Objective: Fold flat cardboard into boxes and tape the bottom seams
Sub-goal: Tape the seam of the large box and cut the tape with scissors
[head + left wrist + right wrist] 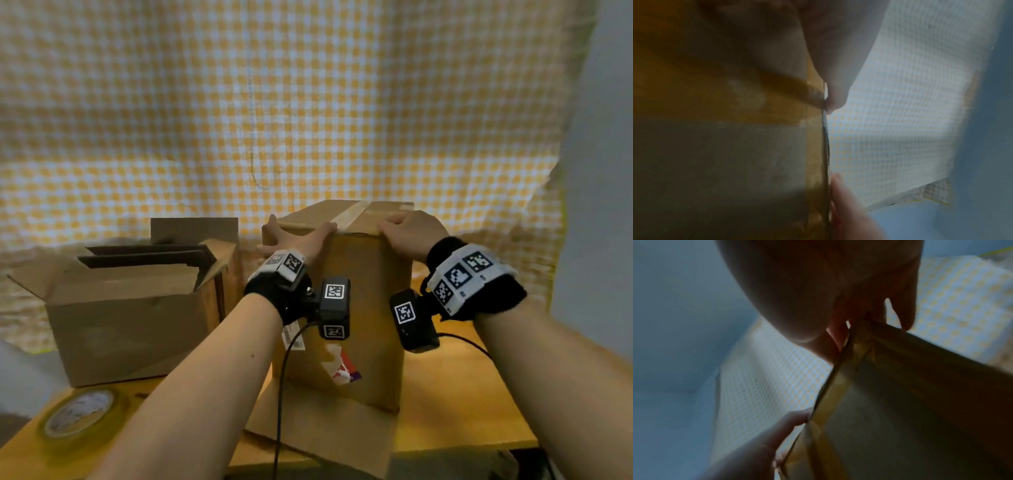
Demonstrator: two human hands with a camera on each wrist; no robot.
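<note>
A tall brown cardboard box (363, 308) stands upright on the wooden table (455, 411). A strip of clear tape (352, 212) runs along its top seam. My left hand (294, 236) lies spread on the top near-left corner, thumb along the front top edge and fingers straight. At the top right corner my right hand (411, 233) curls its fingers over the edge. The right wrist view shows those fingers (906, 318) hooked round the box corner (859, 327). The left wrist view shows my thumb (836, 97) against the box (725, 146) edge.
An open cardboard box (130, 329) holding flat cardboard pieces stands on the left. A roll of clear tape (80, 413) lies at the near left of the table. A loose flap (325, 435) of the tall box lies flat toward me. A yellow checked cloth (308, 102) hangs behind.
</note>
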